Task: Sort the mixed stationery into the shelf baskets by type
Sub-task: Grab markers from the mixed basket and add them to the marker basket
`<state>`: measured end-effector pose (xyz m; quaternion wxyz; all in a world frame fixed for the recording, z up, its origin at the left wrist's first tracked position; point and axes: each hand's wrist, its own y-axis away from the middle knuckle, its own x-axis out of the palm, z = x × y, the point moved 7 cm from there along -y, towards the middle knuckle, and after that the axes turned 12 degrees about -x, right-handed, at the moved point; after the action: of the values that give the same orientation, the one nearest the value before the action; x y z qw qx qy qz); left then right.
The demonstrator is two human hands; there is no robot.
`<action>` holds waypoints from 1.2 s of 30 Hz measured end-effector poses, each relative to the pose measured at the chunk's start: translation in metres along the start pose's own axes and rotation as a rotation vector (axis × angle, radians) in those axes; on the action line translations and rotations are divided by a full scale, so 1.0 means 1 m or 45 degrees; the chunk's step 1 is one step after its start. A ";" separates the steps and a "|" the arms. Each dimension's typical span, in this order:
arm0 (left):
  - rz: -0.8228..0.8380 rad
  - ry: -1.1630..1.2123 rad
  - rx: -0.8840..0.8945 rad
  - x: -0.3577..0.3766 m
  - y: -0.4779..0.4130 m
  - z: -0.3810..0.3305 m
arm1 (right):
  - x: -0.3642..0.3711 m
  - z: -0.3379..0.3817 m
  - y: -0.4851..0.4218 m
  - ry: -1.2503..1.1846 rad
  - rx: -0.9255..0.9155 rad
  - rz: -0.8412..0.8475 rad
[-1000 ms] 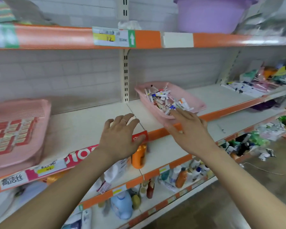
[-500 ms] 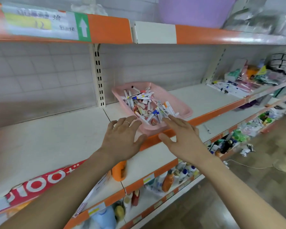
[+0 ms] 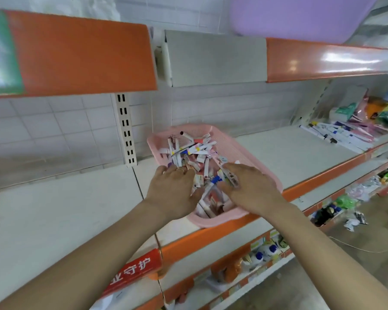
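step: sifting mixed pens (image 3: pixel 188 151) in basket (image 3: pixel 267 173) | left hand (image 3: pixel 173 189) grip unclear | right hand (image 3: pixel 249 189) pinching pen (image 3: pixel 227 175) | next: lift, match type

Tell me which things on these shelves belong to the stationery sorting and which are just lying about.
Part of the job:
pink basket
pens and small stationery heaped in it
left hand and right hand, both reaching into the heap

Just lying about:
purple tub on the top shelf
bottles on the lower shelf
packets at far right
red sign on the shelf edge
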<state>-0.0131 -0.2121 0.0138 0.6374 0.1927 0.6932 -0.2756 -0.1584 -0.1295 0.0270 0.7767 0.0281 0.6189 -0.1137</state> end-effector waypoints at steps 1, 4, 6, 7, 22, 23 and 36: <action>0.041 -0.046 -0.033 0.003 -0.006 -0.004 | 0.003 -0.011 -0.008 -0.010 0.044 0.024; 0.226 -0.207 -0.149 0.013 -0.019 -0.018 | 0.011 -0.044 -0.029 0.059 0.139 0.103; 0.306 -0.320 -0.230 0.021 -0.024 -0.031 | 0.021 -0.057 -0.039 0.102 0.126 0.207; 0.332 -0.343 -0.282 0.023 -0.027 -0.037 | 0.026 -0.062 -0.044 0.120 0.103 0.249; 0.242 0.232 -0.818 0.039 -0.032 -0.054 | 0.052 -0.076 -0.064 -0.207 -0.154 0.276; 0.225 0.251 -0.842 0.038 -0.030 -0.054 | 0.052 -0.077 -0.065 -0.238 -0.157 0.285; 0.299 0.183 -0.662 0.049 -0.037 -0.051 | 0.065 -0.094 -0.072 -0.475 -0.028 0.285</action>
<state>-0.0813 -0.2126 -0.0279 0.6422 0.1208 0.7570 0.0013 -0.2495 -0.1918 -0.0511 0.8857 0.0667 0.4588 -0.0232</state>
